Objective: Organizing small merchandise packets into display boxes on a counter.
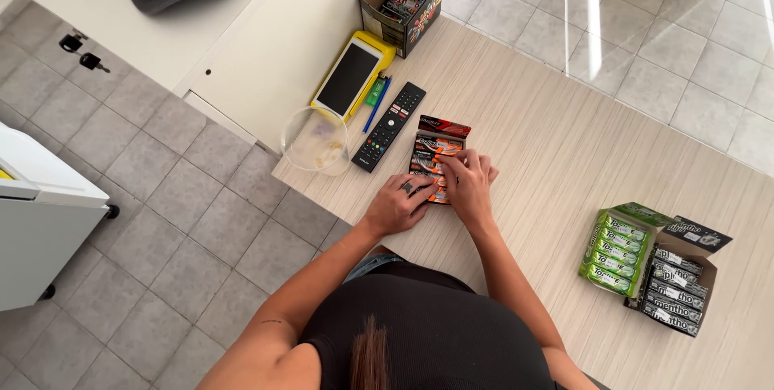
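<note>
A small open display box of dark and orange packets (429,153) lies on the light wood counter (556,140), its red-black flap folded back at the far end. My left hand (397,203), with a ring on one finger, rests against the box's near left corner. Beside it, my right hand (468,183) lies over the box's near right part, fingertips on the packets inside. Both hands touch the box; whether either hand grips a packet is hidden by the fingers.
Left of the box lie a black remote (389,126), a blue pen (375,106), a yellow-cased card terminal (351,74) and a clear plastic cup (315,141). A cardboard box of packets (402,2) stands at the back. Green (616,248) and black (676,287) candy boxes sit at right.
</note>
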